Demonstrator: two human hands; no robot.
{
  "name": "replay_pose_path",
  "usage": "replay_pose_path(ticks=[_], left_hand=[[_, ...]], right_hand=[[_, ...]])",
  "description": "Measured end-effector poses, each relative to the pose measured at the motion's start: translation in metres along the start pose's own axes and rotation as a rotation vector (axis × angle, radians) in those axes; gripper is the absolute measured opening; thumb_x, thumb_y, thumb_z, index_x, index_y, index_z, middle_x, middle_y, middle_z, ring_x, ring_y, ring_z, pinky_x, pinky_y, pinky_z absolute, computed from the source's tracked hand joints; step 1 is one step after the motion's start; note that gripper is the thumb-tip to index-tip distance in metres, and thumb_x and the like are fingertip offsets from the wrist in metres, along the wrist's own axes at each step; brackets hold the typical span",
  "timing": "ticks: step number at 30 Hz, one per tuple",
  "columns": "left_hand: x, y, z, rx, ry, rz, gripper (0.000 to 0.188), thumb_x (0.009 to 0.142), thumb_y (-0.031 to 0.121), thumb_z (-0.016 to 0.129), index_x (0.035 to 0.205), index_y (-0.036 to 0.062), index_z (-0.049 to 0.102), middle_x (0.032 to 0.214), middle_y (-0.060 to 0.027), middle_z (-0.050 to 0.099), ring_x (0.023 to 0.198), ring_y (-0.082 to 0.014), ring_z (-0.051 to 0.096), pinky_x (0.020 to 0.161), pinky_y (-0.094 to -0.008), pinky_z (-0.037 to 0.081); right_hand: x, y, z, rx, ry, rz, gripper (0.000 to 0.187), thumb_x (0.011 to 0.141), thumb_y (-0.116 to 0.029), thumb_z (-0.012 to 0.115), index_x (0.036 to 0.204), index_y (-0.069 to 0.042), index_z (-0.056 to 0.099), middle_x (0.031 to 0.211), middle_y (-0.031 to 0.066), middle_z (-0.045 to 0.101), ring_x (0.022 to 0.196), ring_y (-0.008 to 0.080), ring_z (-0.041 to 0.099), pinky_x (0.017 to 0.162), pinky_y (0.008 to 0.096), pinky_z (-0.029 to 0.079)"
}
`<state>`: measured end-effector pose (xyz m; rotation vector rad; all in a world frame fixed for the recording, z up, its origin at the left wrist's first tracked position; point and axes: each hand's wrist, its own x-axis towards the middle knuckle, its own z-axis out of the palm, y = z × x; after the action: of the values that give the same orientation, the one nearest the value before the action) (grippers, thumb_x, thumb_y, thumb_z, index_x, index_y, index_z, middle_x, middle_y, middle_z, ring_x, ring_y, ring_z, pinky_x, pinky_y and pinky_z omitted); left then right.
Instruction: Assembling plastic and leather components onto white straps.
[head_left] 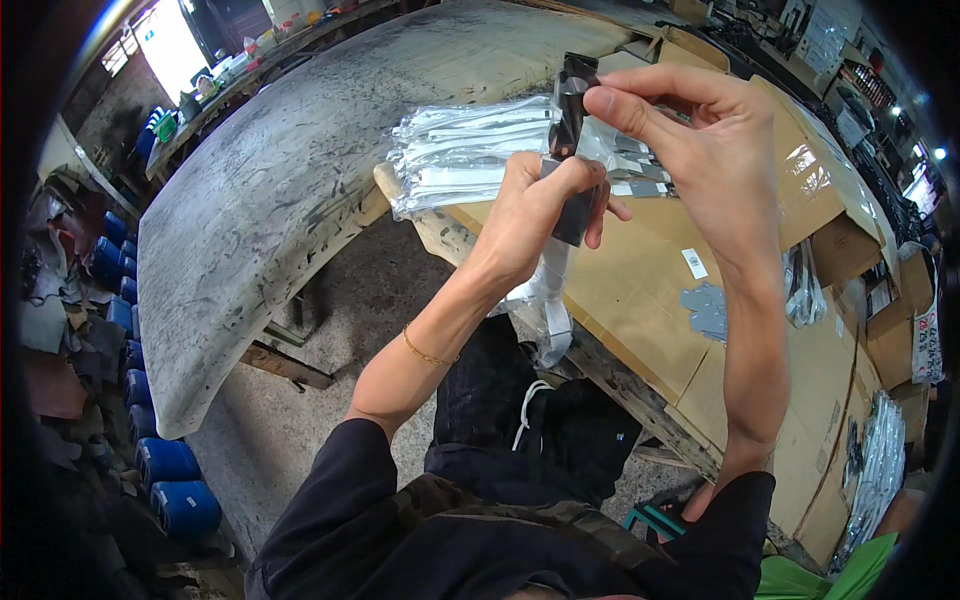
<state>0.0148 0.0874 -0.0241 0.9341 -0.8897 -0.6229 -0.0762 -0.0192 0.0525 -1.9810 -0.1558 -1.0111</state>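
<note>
While both hands [600, 150] pinch dark strip [572, 120] (perhaps bagged), packets [460, 150] behind

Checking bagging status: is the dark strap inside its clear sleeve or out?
Partly in. The dark strap stands upright, its top under clear plastic pinched by the right hand; the left hand grips its middle. How far it is covered: cannot tell.

Dark strip [570, 150]: middle section covered by left hand [530, 215] fingers; upper end pinched under right hand [700, 140] fingertips; what it is made of cannot be told.
Clear bag pile [470, 150]: right part hidden behind both hands; contents indistinct.
Cardboard sheet [640, 290]: far side blocked by right forearm.
Blue drums [165, 465]: row partly lost in the dark left rim.
Shelves [870, 90]: items too small and blurred to identify.
Green cloth [810, 580]: cut off at the bottom edge.
</note>
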Motion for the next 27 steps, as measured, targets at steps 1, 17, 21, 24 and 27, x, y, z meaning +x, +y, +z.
replay_pose_path(ticks=[1, 17, 21, 24, 27], left_hand=[[-0.001, 0.000, 0.000, 0.001, 0.001, 0.000, 0.030, 0.085, 0.018, 0.049, 0.062, -0.0008, 0.056, 0.057, -0.0081, 0.055, 0.059, -0.0172, 0.061, 0.063, -0.0297, 0.049], [-0.012, 0.006, -0.010, 0.097, -0.162, -0.024, 0.029, 0.087, 0.019, 0.046, 0.109, -0.0003, 0.050, 0.067, -0.0131, 0.060, 0.065, -0.0226, 0.062, 0.064, -0.0305, 0.047], [-0.014, 0.003, -0.015, 0.015, -0.164, -0.036, 0.023, 0.092, 0.018, 0.047, 0.109, 0.0021, 0.049, 0.066, -0.0090, 0.058, 0.062, -0.0153, 0.058, 0.065, -0.0293, 0.045], [-0.014, 0.005, -0.007, 0.036, -0.049, -0.089, 0.024, 0.090, 0.017, 0.046, 0.107, 0.0006, 0.049, 0.063, -0.0092, 0.056, 0.056, -0.0157, 0.056, 0.058, -0.0286, 0.045], [-0.015, 0.008, -0.003, 0.044, -0.012, -0.068, 0.023, 0.087, 0.013, 0.045, 0.105, -0.0003, 0.050, 0.061, -0.0092, 0.055, 0.051, -0.0166, 0.055, 0.053, -0.0284, 0.045]], right_hand=[[0.000, 0.000, 0.001, -0.007, 0.003, -0.002, 0.012, 0.079, -0.010, 0.075, 0.087, -0.001, 0.073, 0.072, 0.0031, 0.069, 0.064, 0.0041, 0.060, 0.056, 0.0182, 0.046], [0.004, 0.003, -0.004, 0.071, 0.056, 0.073, 0.009, 0.079, -0.007, 0.075, 0.082, -0.001, 0.069, 0.072, 0.0010, 0.065, 0.060, 0.0038, 0.052, 0.056, 0.0173, 0.042], [0.006, 0.001, 0.001, 0.054, 0.040, 0.119, 0.009, 0.080, -0.008, 0.075, 0.082, -0.001, 0.069, 0.071, 0.0010, 0.065, 0.060, 0.0038, 0.053, 0.056, 0.0174, 0.043], [0.005, 0.000, 0.001, 0.043, 0.041, 0.106, 0.009, 0.080, -0.008, 0.075, 0.082, -0.001, 0.069, 0.071, 0.0010, 0.065, 0.061, 0.0038, 0.054, 0.057, 0.0174, 0.044], [0.005, -0.001, 0.002, 0.030, 0.034, 0.083, 0.009, 0.079, -0.007, 0.075, 0.081, -0.001, 0.069, 0.071, 0.0010, 0.065, 0.061, 0.0039, 0.054, 0.057, 0.0174, 0.044]])
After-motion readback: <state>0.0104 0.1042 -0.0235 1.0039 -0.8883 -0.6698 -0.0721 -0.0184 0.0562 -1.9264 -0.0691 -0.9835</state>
